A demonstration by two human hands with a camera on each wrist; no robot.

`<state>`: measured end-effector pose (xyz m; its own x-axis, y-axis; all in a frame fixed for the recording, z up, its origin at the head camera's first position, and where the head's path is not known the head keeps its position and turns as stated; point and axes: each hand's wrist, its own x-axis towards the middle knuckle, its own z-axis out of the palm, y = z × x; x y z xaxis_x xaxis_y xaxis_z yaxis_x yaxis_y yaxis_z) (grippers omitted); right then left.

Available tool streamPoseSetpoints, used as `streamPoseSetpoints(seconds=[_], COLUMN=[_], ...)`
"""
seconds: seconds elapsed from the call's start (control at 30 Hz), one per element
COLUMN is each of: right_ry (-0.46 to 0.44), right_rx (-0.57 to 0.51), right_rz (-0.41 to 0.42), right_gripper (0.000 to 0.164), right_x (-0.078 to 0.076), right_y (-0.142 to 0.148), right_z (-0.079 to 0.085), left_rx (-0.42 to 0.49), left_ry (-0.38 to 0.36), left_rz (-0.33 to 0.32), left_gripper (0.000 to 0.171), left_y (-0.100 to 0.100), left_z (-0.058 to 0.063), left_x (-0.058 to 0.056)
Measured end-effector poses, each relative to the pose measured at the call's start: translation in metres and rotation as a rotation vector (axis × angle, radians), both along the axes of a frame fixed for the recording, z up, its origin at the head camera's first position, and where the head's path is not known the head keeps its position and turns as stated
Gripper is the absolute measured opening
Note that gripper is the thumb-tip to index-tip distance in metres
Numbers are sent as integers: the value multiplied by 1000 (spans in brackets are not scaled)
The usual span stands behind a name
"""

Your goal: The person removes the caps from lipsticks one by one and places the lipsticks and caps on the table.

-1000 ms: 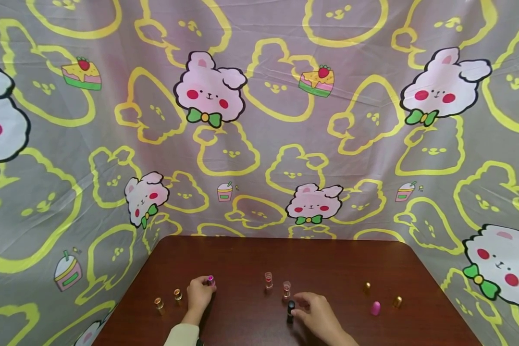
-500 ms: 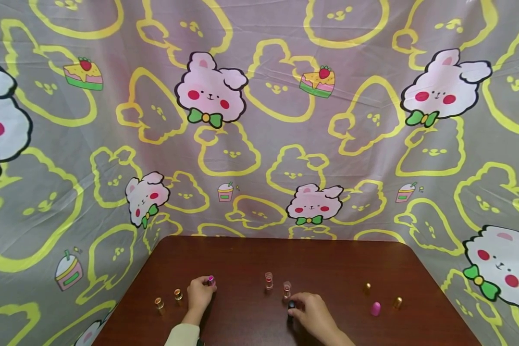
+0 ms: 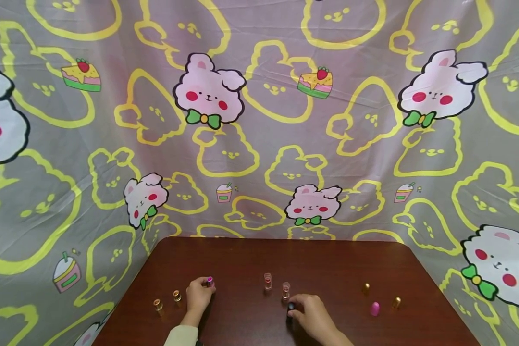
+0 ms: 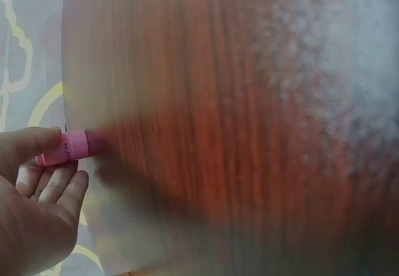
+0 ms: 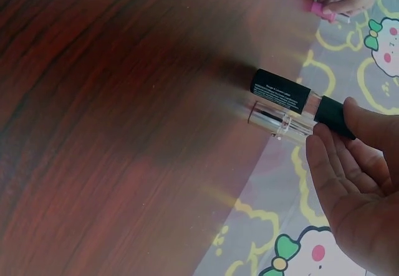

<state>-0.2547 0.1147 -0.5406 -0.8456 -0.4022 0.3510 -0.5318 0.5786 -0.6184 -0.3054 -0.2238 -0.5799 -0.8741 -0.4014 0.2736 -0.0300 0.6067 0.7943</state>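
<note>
Looking down, we see a glossy red-brown table [image 3: 242, 257] with rounded far corners, walled behind and on both sides by a greyish cloth [image 3: 259, 134] printed with yellow rabbit outlines, white rabbits in green bows, cake slices and cups. On the table's left stand two gold tubes [image 3: 177, 295], each with an orange-red top; near the middle stand two clear tubes [image 3: 286, 291] with red inside. Just right of the gold pair, the left hand [image 3: 197, 294] pinches a pink tube [image 3: 210, 282] between thumb and fingers, and we find bright magenta at its upper end. Close to the nearer clear tube, the right hand [image 3: 313, 315] has its thumb and fingers pinching a black tube [image 3: 290, 310]. Farther right, we count two gold caps [image 3: 396, 302] and a pink cap [image 3: 375, 309], all upright. From the right wrist we make out small white lettering on the black tube and a pale band between its two dark parts, details too small in the head view. The left wrist gives us dark letters on the pink tube; whether that tube touches the table, we cannot tell.
</note>
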Motion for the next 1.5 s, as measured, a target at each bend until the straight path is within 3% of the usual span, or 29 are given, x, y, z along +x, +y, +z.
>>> streamPoseSetpoints(seconds=[0.2,0.5,0.8,1.17,1.5], right_ry=[-57,-74,-23,-16,-72], right_rx=[-32,-68,-86,-156,-204], right_rz=[30,17,-18,-65,-130], right_gripper=[21,16,15,17,17], right_x=[2,2,1,4,6], right_y=[4,8,13,20,29], right_z=[5,9,14,31,46], left_rx=[1,15,22,112,131], left_ry=[1,21,31,46,64], left_rz=[-5,-23,-39,-52,-12], left_gripper=[18,21,20,28,34], left_y=[0,0,-1,-1,-2], left_z=[-1,-2,-3,-4,7], left_x=[0,0,0,1,6])
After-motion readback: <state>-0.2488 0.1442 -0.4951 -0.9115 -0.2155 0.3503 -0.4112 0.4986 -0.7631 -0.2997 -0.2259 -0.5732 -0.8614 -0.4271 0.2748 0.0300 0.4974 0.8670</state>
